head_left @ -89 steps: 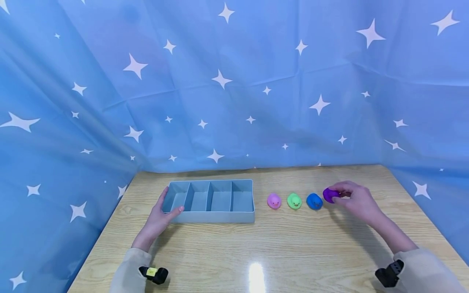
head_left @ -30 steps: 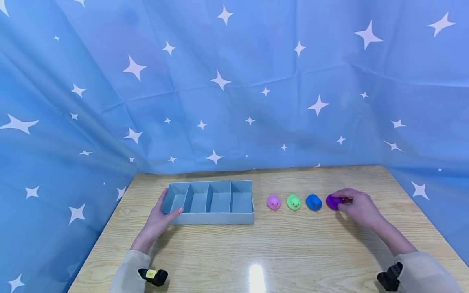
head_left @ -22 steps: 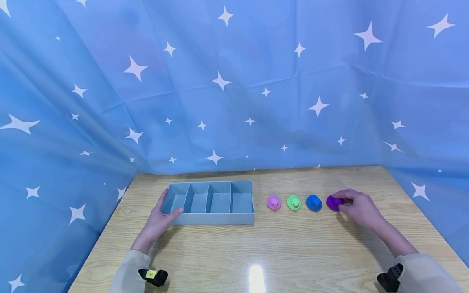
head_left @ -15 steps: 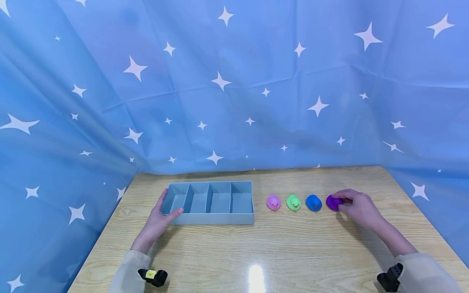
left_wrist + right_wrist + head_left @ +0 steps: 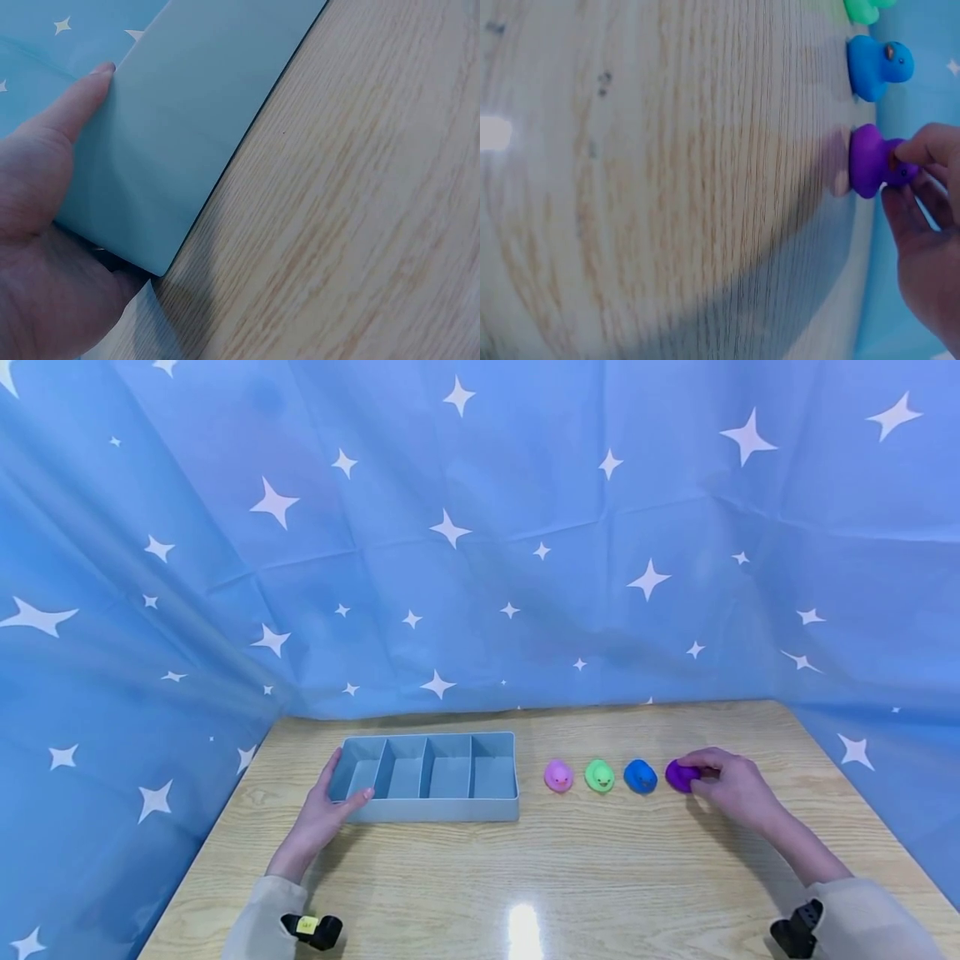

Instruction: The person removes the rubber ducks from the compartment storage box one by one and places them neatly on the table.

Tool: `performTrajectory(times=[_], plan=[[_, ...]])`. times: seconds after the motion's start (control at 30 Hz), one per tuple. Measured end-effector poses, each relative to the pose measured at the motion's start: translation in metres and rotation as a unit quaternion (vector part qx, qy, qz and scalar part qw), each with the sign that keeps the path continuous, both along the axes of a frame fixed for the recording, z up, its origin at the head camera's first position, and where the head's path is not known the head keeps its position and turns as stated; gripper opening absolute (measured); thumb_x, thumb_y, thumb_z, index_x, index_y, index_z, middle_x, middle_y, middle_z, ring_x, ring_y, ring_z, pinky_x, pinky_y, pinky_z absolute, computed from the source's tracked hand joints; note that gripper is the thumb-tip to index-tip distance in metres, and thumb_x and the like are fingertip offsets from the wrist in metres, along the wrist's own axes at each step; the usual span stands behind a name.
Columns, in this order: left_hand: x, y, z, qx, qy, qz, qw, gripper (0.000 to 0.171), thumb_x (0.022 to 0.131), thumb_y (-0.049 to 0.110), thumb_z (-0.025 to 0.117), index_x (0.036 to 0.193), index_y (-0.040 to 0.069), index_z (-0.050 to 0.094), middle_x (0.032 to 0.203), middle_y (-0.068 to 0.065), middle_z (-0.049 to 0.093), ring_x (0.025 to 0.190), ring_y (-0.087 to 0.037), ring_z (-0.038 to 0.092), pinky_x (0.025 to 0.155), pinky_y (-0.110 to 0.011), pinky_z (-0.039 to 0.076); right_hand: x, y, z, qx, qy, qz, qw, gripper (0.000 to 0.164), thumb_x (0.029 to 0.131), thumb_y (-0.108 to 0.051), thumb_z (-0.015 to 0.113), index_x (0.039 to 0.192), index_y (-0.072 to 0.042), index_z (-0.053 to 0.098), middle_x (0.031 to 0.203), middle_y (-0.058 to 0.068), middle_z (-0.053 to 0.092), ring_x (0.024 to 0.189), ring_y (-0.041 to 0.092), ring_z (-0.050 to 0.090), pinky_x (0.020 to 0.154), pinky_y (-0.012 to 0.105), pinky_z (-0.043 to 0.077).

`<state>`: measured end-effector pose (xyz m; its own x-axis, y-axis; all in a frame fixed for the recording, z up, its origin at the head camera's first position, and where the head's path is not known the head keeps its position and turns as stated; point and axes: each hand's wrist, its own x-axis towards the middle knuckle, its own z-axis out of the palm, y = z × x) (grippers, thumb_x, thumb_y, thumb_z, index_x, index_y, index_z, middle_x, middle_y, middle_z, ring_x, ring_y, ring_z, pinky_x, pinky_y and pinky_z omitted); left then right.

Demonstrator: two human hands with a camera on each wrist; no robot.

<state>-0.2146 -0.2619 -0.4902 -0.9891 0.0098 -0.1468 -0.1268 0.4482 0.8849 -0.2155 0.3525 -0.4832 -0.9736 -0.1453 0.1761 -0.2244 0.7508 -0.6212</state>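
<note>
At the left, a grey-blue box (image 5: 435, 810) with several compartments stands on the table. My left hand (image 5: 321, 817) holds its left end, the thumb on the front wall near the rim; some fingers are hidden by the box in the left wrist view. Four small rubber ducks form a row right of the box: pink (image 5: 558, 777), green (image 5: 600, 776), blue (image 5: 641, 777) and purple (image 5: 680, 777). My right hand (image 5: 733, 785) pinches the purple duck by its head, as the right wrist view shows. That duck's base touches the table.
A wooden table (image 5: 450, 885) carries everything, with a bright light reflection near its front. Blue cloth (image 5: 480, 568) with white stars hangs behind it and along both sides. The box's compartments show no contents.
Three seconds ago the purple duck was a little higher and nearer the blue one; my right hand has lowered it onto the table slightly rightward. Over the last second, both hands stay still.
</note>
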Motion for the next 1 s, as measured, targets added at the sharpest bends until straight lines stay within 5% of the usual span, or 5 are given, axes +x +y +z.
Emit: performTrajectory(times=[0.73, 1.0], plan=[[-0.0011, -0.003, -0.002, -0.005, -0.001, 0.004, 1.0, 0.106, 0.095, 0.044, 0.074, 0.167, 0.023, -0.001, 0.17, -0.022, 0.0, 0.153, -0.048, 0.002, 0.117, -0.069, 0.018, 0.0, 0.0013, -0.0022, -0.027, 0.003, -0.024, 0.999, 0.03, 0.093, -0.005, 0.071, 0.121, 0.005, 0.07, 0.116, 0.024, 0.069, 0.103, 0.042, 0.067, 0.075, 0.02, 0.05], [-0.0025, 0.0, 0.0011, -0.039, -0.002, 0.005, 0.9992, 0.103, 0.097, 0.042, 0.072, 0.167, 0.023, -0.001, 0.17, -0.023, 0.003, 0.153, -0.049, 0.006, 0.117, -0.069, 0.019, 0.0011, 0.0081, 0.0049, -0.025, 0.003, -0.023, 0.999, 0.033, 0.094, -0.007, 0.07, 0.125, 0.005, 0.069, 0.119, 0.027, 0.067, 0.105, 0.047, 0.066, 0.077, 0.015, 0.049]])
